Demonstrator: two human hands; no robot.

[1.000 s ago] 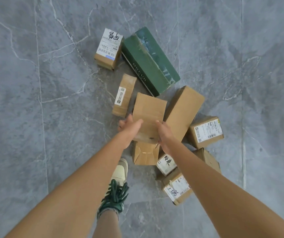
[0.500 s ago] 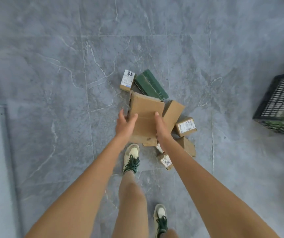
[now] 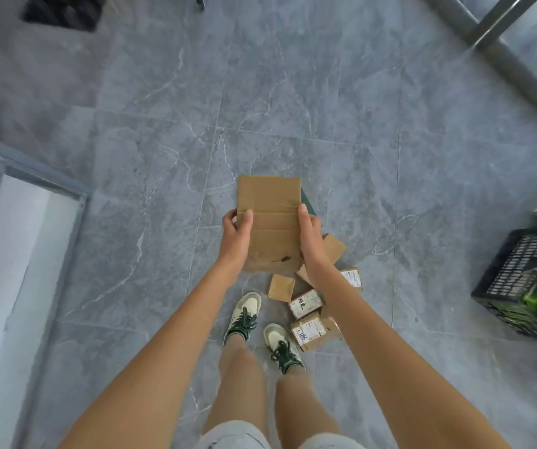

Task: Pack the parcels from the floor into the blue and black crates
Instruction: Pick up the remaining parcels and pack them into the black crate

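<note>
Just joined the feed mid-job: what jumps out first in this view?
A plain cardboard parcel held up at centre, the left hand and right hand gripping its sides. Below it, labelled parcels lie beside the person's shoes. A black crate sits at the right edge.

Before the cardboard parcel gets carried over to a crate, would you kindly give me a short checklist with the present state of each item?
1. Cardboard parcel held on both sides by left hand and right hand: ok.
2. Parcel lifted off the floor pile: ok.
3. Black crate in sight, at the right: ok.
4. Room in that crate: cannot tell; something green lies inside.
5. Blue crate located: not ok, not in view.
6. Footing: shoes stand right beside the labelled parcels; not ok, step with care.
</note>
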